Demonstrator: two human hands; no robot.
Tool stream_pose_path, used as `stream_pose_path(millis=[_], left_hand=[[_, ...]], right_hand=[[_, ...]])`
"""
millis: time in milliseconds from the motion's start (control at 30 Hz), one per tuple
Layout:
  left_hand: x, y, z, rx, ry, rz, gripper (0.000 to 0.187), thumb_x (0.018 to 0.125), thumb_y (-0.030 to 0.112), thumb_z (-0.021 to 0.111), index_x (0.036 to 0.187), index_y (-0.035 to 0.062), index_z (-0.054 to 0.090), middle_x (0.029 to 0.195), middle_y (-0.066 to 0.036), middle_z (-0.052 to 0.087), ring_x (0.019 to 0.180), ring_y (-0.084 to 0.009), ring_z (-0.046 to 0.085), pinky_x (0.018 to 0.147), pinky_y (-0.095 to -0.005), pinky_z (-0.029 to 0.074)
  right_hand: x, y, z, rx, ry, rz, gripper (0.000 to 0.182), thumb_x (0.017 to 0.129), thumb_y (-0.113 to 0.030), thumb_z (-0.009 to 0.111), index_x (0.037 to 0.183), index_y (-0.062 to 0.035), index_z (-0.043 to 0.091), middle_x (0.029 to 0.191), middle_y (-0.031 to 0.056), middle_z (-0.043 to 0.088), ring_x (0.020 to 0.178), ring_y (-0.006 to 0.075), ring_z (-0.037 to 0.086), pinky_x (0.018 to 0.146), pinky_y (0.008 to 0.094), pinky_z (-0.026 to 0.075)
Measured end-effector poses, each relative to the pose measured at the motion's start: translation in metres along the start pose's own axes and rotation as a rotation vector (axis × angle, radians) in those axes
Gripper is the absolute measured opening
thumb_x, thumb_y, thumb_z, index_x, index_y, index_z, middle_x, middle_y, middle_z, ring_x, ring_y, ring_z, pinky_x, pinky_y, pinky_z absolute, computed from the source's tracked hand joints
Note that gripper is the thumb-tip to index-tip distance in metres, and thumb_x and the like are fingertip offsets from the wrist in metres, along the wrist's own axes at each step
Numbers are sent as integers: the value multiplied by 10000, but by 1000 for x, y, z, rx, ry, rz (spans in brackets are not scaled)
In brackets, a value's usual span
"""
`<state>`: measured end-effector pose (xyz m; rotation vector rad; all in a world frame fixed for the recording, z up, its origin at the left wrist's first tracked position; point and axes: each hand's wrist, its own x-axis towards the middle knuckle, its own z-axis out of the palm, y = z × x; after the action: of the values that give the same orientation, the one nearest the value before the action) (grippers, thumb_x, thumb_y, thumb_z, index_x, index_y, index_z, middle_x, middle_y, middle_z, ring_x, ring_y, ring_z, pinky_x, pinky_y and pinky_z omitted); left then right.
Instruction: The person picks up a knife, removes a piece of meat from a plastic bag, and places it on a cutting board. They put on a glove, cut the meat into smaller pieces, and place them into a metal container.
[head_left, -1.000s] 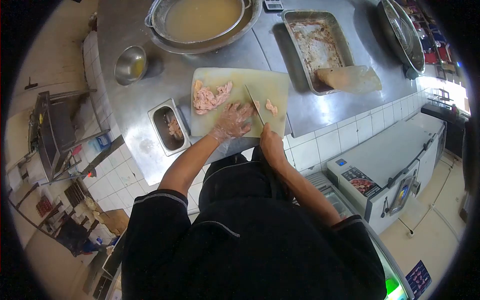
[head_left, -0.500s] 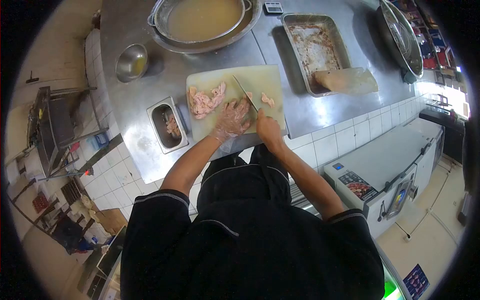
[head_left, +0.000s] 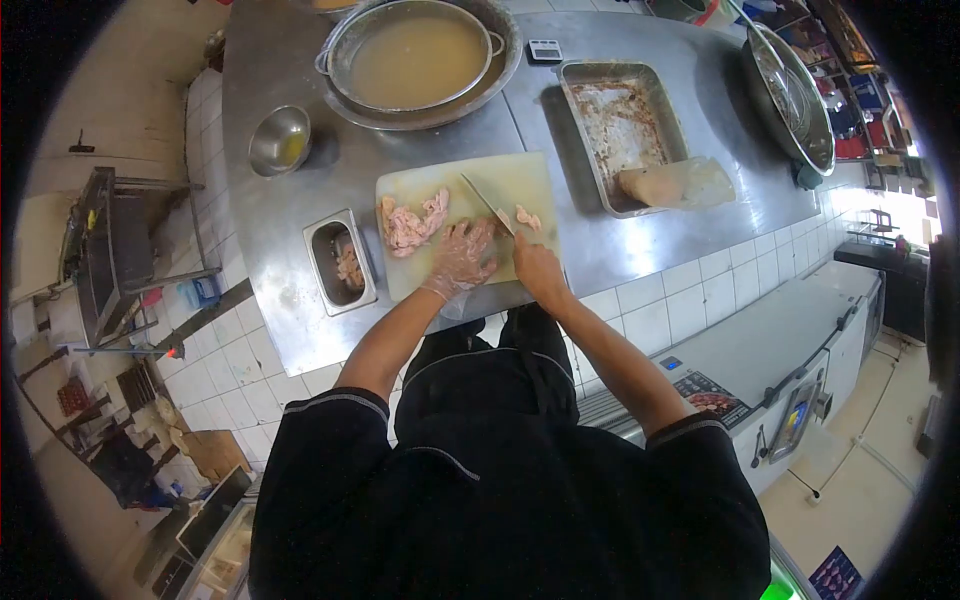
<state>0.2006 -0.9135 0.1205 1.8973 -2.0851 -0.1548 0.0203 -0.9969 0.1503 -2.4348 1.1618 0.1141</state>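
A pale cutting board [head_left: 405, 275] lies on the steel table. My left hand [head_left: 462, 260], in a clear plastic glove, rests on it with fingers bent over a piece of meat beside the blade. My right hand [head_left: 540, 269], bare, is closed round the handle of a knife [head_left: 485, 200], whose blade points away and to the left. A pile of pink raw meat [head_left: 412, 228] sits on the board's left part. One small meat piece [head_left: 528, 217] lies right of the blade. Left of the board, a steel container [head_left: 340, 262] holds more meat pieces.
On the steel table [head_left: 270, 225] stand a small bowl [head_left: 280, 142], a large pot of cloudy liquid [head_left: 415, 55], a digital scale [head_left: 545, 50] and a stained tray [head_left: 625, 135] with a plastic bag [head_left: 690, 184]. A wide metal basin [head_left: 815, 130] is at the far right.
The head view has shifted, so the table and board appear slightly lower. The knife and both hands have hardly moved on the board; small meat pieces now lie closer to the blade.
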Motion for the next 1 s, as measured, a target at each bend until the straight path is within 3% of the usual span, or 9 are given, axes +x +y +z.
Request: stream_pose_path(millis=[33, 133, 300, 533, 633, 733, 833, 1000], left_hand=[[0, -1, -1, -6, -7, 1, 805, 787, 477, 673, 1450, 63, 479, 1418, -126, 532, 1231, -379, 483, 996, -551, 379], [-2, -1, -2, -17, -22, 2, 782, 801, 475, 664, 1445, 67, 487, 1415, -123, 542, 1224, -378, 491, 998, -552, 380], [2, -1, -5, -17, 53, 27, 736, 816, 449, 664, 1430, 76, 503, 1397, -120, 565, 1194, -376, 511, 978, -539, 401], [1, 4, -12, -49, 40, -13, 671, 818, 444, 677, 1381, 102, 549, 1378, -111, 579, 1188, -370, 512, 968, -534, 410], [4, 3, -16, -58, -5, -13, 678, 805, 446, 692, 1373, 102, 556, 1386, -112, 572, 1209, -364, 504, 982, -531, 400], [4, 2, -18, -73, -25, -32, 703, 779, 443, 716, 1374, 104, 556, 1398, -110, 563, 1227, -358, 496, 994, -527, 392], [5, 2, -14, -109, -20, -49, 726, 747, 425, 740, 1375, 112, 555, 1397, -105, 558, 1237, -351, 489, 996, -526, 390], [5, -1, -16, -124, -26, -45, 705, 740, 403, 731, 1360, 115, 559, 1393, -101, 544, 1229, -350, 489, 983, -525, 398]], right_hand=[[-10, 4, -1, -48, -39, 15, 293, 947, -104, 504, 1226, -23, 539, 764, 206, 702, 692, 386, 714, 607, 493, 583], [-44, 10, -4, 129, -7, 92, 163, 981, -143, 474, 1093, -25, 483, 720, 285, 659, 695, 503, 660, 634, 603, 527], [-68, 12, -18, 234, -31, 96, 184, 984, -129, 492, 1108, 6, 485, 716, 307, 639, 702, 512, 647, 641, 613, 501], [-13, -14, -52, 299, 119, 44, 180, 993, -137, 505, 1077, 23, 501, 718, 292, 640, 656, 506, 629, 596, 588, 491], [19, -16, -37, 331, 113, 43, 243, 985, -145, 482, 1158, 19, 527, 1007, 368, 626, 959, 519, 622, 796, 596, 494], [33, -27, -50, 265, -57, 27, 302, 980, -145, 483, 1189, 62, 551, 1143, 384, 583, 1083, 498, 590, 903, 572, 468], [39, -20, -21, 176, 105, -70, 303, 971, -139, 488, 1184, 57, 578, 1068, 363, 631, 1108, 500, 592, 952, 582, 441], [43, -13, -1, 107, 155, -116, 304, 943, -121, 518, 1190, 41, 589, 931, 339, 673, 1170, 505, 573, 1010, 631, 383]])
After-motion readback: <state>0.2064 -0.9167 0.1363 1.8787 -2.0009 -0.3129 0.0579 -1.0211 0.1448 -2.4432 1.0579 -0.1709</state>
